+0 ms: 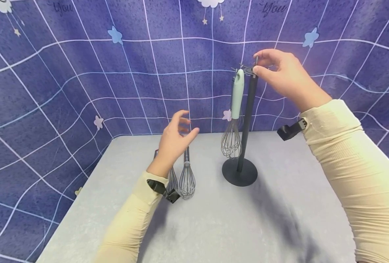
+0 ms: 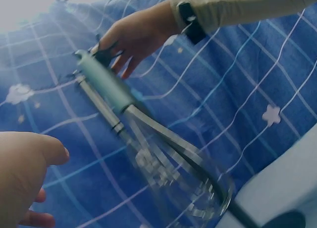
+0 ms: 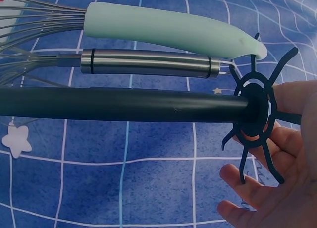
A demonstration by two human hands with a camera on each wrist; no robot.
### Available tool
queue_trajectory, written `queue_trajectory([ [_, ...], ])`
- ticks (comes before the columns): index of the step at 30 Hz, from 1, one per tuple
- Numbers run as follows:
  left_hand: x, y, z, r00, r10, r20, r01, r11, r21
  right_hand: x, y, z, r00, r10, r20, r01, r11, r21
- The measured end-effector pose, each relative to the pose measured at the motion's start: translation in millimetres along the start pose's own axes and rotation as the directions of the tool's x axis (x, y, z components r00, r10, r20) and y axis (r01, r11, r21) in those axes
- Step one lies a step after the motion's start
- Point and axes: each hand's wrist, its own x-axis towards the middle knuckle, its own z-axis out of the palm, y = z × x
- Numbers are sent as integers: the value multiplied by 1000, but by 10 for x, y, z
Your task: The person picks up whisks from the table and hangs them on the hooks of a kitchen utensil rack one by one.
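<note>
Right hand (image 1: 288,75) grips the stand (image 1: 247,120), seemingly steadying it; relaxed, empty left hand (image 1: 173,143) likely next needs a loose whisk (image 1: 187,175).

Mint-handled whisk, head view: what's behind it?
A steel-handled whisk, on the same black stand. Only a thin edge of its handle shows; the mint-handled whisk covers the rest, though right wrist view shows it. Wires overlap; can't separate them.

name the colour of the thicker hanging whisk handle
The handle is pale mint green, clearest in the right wrist view.
</note>
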Motion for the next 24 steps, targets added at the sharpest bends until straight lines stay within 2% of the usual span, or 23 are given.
queue_trajectory([
  [4,-66,-209,-174,999,-32,-26,33,999,35,-2,-4,-7,1000,-6,-2,6,1000,-1],
  [14,-233,-563,-508,992,-100,-72,111,981,156,-7,-54,-8,1000,-2,18,3,999,-39],
  [19,-319,-717,-625,986,-142,-81,156,969,192,1,-91,-21,1000,1,25,1,996,-94],
  [24,-396,-850,-670,985,-156,-68,167,967,194,8,-101,-50,999,18,33,-14,991,-132],
])
